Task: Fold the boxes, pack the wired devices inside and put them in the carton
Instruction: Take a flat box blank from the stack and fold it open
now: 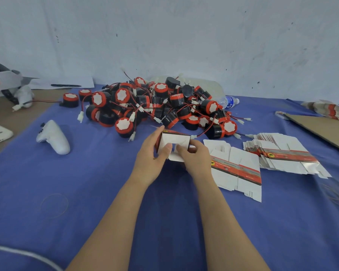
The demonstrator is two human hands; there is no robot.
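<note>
Worktop (pixel 86 192) under blue cloth spans the whole station. Heap of wired devices (pixel 157 106), black and red drums with trailing leads and white plugs, occupies the far centre, close to the wall. Brown cardboard panel (pixel 321 130) lies at the right edge; whether it belongs to the carton cannot be told. Flat box blanks (pixel 237 169) lie fanned out right of centre, with a second stack (pixel 286 153) just beyond them. One box (pixel 174 141), opened into a sleeve, is held over the cloth just in front of the heap, one end facing the person.

Left hand (pixel 153 155) grips the box's left side, thumb on an end flap. Right hand (pixel 196 155) grips the right side, thumb pressing the neighbouring flap.

Judgement: folding is the step in hand, with the end closure being formed. No device shows inside. The next move calls for tucking the last flap home, then turning the box to load one device with its lead gathered in.
</note>
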